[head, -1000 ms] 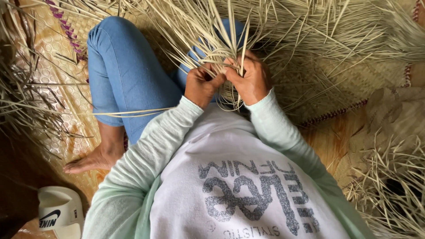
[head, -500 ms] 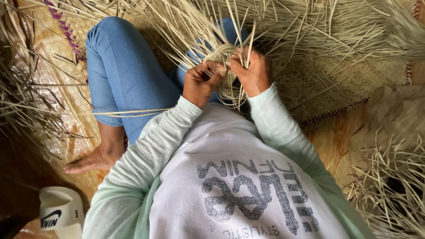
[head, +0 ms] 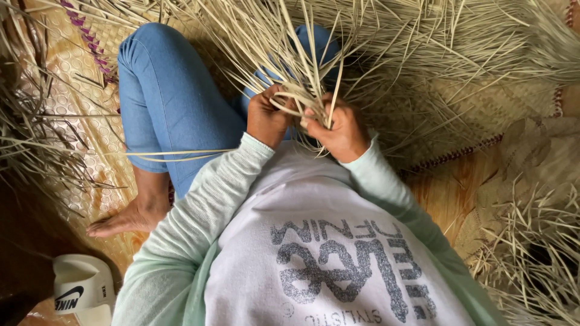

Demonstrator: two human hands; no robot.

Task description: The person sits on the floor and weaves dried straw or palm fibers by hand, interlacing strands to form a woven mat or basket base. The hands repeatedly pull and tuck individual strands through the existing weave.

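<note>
Vs 0.5 s ago, left hand (head: 267, 118) & right hand (head: 338, 130) are pulled closer over the lap, both closed, pinching pale straw strips (head: 305, 90) of the half-woven mat (head: 483, 102) on the floor, so one strand crossing looks tightened.

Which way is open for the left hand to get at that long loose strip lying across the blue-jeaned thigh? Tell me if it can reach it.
Probably yes. The left hand grips the bundle of pale strips, while the long loose strip lies just below its sleeve, across the thigh, with nothing over it. It would need to let go first.
</note>
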